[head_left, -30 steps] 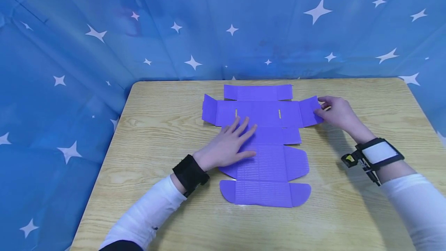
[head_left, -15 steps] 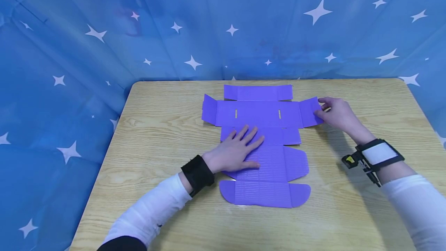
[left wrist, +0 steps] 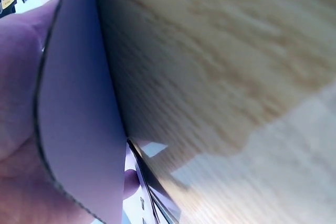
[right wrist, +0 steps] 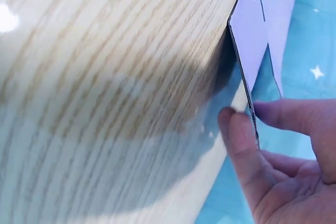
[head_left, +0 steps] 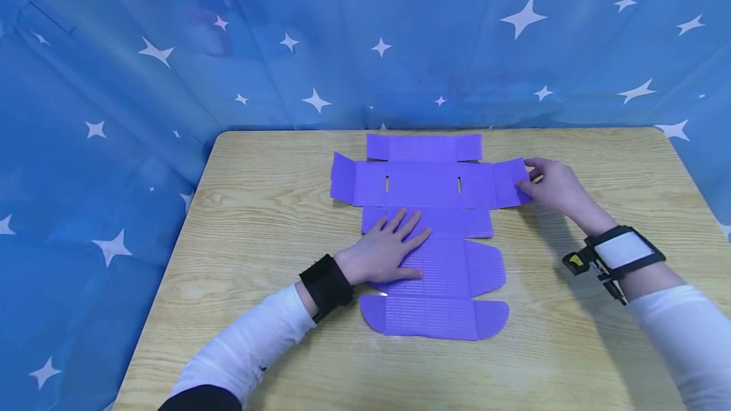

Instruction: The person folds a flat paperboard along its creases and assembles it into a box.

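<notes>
left hand, head view: we spread it (head_left: 385, 255) flat over the unfolded purple cardboard (head_left: 431, 319) on the worktop (head_left: 263, 227), likely to steady it.
right hand, head view: we pinch it (head_left: 553, 186) on the right flap (head_left: 507, 184), probably keeping that raised.
slotted panel (head_left: 422, 184), head view: our left fingertips have slid off it since a second ago.
near flap (left wrist: 84, 108), left wrist view: tilted up beside our palm.
flap edge, right wrist view: our fingers (right wrist: 242, 136) grip both faces.

The surface (head_left: 257, 227) offers passage along its left edge; purple cardboard (head_left: 424, 184) (left flap (head_left: 343, 177) tilted up) blocks the middle near the far edge.
</notes>
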The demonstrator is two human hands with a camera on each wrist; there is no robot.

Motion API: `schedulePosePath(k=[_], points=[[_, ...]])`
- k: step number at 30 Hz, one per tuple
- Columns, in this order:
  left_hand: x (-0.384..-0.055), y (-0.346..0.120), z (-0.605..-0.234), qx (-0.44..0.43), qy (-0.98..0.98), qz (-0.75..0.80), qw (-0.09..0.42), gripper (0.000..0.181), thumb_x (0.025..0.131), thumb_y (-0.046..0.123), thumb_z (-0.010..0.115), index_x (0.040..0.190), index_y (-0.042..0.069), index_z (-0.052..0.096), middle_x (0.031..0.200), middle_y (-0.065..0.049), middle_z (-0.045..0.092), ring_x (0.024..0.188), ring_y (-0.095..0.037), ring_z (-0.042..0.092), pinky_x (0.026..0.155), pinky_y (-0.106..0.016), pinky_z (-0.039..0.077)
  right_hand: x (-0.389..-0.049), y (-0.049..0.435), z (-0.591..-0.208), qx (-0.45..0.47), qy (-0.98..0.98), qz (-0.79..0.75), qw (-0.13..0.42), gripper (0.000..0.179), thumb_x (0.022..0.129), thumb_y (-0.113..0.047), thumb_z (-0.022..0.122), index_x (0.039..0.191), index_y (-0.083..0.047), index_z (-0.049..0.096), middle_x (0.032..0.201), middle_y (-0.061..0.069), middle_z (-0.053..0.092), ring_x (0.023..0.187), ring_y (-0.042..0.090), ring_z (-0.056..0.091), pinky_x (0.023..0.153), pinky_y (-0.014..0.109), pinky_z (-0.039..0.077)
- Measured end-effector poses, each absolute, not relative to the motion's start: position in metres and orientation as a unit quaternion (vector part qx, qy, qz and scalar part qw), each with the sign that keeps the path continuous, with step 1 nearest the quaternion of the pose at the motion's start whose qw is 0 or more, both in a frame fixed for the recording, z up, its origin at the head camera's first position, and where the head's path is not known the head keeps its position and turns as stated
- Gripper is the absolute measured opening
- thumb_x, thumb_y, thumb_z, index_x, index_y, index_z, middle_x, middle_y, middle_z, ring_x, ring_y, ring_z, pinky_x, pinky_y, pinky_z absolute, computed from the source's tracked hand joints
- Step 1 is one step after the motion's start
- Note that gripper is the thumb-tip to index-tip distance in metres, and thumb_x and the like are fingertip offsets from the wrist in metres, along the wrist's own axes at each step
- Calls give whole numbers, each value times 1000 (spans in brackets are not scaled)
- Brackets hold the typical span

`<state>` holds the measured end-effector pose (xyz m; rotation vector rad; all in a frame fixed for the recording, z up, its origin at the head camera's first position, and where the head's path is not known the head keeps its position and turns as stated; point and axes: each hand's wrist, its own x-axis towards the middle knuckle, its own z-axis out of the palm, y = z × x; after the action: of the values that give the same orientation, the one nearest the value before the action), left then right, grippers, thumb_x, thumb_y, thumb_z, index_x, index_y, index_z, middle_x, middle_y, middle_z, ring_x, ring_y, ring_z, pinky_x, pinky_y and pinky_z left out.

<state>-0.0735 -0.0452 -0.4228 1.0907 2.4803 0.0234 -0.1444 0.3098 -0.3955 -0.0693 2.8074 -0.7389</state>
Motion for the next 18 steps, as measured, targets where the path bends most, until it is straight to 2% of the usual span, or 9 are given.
schedulePosePath(k=[3, 5, 7, 11, 18], points=[[-74, -45, -423, 393, 894, 10, 217, 84, 104, 65, 48, 170, 24, 17, 180, -11, 6, 168, -37, 5, 135, -58, 24, -147, 309, -394, -32, 963, -232, 135, 73, 101, -19, 63, 155, 19, 31, 136, 46, 55, 118, 56, 64, 84, 53, 61], [-74, -46, -422, 392, 894, 10, 217, 84, 104, 65, 48, 170, 24, 17, 180, -11, 6, 168, -37, 5, 135, -58, 24, -151, 306, -393, -43, 966, -208, 149, 82, 102, -23, 64, 158, 18, 22, 146, 49, 44, 132, 61, 52, 103, 68, 52], [-74, -46, -422, 392, 894, 10, 217, 84, 104, 65, 48, 170, 24, 17, 180, -11, 6, 168, -37, 5, 135, -58, 24, -156, 301, -391, -58, 968, -182, 163, 90, 102, -28, 65, 161, 17, 14, 154, 52, 32, 141, 66, 38, 114, 74, 39], [-73, -47, -422, 393, 894, 4, 215, 84, 104, 66, 47, 170, 24, 16, 180, -10, 6, 168, -37, 5, 135, -58, 23, -166, 288, -386, -99, 970, -139, 174, 99, 101, -37, 68, 162, 14, 11, 160, 52, 18, 149, 68, 20, 124, 76, 24], [-73, -47, -423, 395, 894, -5, 213, 84, 104, 66, 46, 170, 25, 15, 180, -9, 4, 168, -36, 4, 135, -57, 23, -189, 257, -377, -167, 968, -98, 161, 101, 98, -43, 70, 163, 12, 15, 164, 48, 16, 155, 64, 13, 130, 70, 13]])
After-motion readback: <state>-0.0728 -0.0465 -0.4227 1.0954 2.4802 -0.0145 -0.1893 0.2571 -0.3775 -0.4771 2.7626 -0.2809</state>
